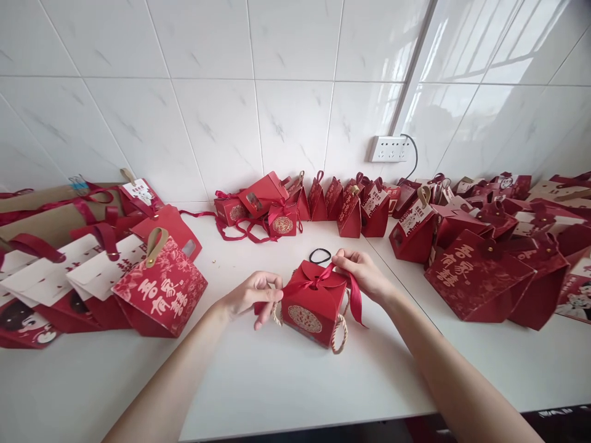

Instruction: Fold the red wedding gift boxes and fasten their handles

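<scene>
A red gift box (318, 307) with a round gold emblem and twisted cord handles sits on the white table in front of me. Dark red ribbon (305, 285) crosses its folded top flaps. At the box's left side, my left hand (258, 295) pinches one ribbon end between thumb and forefinger, the other fingers loosely curled. Above the far right corner, my right hand (360, 271) pinches the other side of the ribbon, and a loose tail (355, 304) hangs down from it. A black elastic loop (319, 256) lies just behind the box.
Several red and white gift bags (159, 286) stand at the left, and many more red boxes (475, 277) crowd the right. Small red boxes (282, 223) with trailing ribbon line the tiled wall. A power strip (390, 149) is fixed to the wall. The table's front edge (305, 424) is near me.
</scene>
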`<action>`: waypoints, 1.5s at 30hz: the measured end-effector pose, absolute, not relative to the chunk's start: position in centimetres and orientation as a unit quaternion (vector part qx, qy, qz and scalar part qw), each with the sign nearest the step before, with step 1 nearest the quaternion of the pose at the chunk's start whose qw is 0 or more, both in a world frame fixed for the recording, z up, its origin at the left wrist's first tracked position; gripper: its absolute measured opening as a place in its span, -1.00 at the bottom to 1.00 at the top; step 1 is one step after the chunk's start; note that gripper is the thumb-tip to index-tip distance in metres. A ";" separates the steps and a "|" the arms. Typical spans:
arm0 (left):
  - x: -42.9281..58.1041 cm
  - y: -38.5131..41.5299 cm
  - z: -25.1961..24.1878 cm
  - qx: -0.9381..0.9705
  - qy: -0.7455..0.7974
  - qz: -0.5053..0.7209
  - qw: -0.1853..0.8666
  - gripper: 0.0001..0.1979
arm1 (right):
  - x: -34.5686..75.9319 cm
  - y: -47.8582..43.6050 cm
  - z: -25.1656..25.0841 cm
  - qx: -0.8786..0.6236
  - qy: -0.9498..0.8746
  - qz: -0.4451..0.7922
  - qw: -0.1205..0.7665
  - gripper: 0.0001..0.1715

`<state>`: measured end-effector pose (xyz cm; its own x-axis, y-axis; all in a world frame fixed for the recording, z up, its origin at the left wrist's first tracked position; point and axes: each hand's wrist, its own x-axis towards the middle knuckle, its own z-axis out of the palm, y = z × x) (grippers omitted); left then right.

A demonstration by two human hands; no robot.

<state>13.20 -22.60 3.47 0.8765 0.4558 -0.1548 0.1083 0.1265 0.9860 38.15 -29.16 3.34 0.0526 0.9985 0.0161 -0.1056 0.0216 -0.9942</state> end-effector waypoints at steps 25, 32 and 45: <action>12.7 -22.0 3.8 0.568 0.242 0.142 0.773 -0.68 | 40.5 -30.3 4.1 -0.443 -0.598 0.608 0.274 -0.46; 12.5 -21.7 4.0 0.581 0.239 0.118 0.769 -0.72 | 40.0 -30.1 3.7 -0.404 -0.592 0.585 0.379 -0.51; 12.7 -21.8 3.6 0.615 0.248 0.111 0.740 -0.53 | 40.2 -29.9 3.5 -0.408 -0.584 0.612 0.344 -0.50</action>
<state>12.75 -21.78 3.63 0.8520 0.4699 -0.2310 0.1409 0.2190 0.9655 40.16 -29.92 3.46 -0.4303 0.8974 -0.0977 0.0562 -0.0814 -0.9951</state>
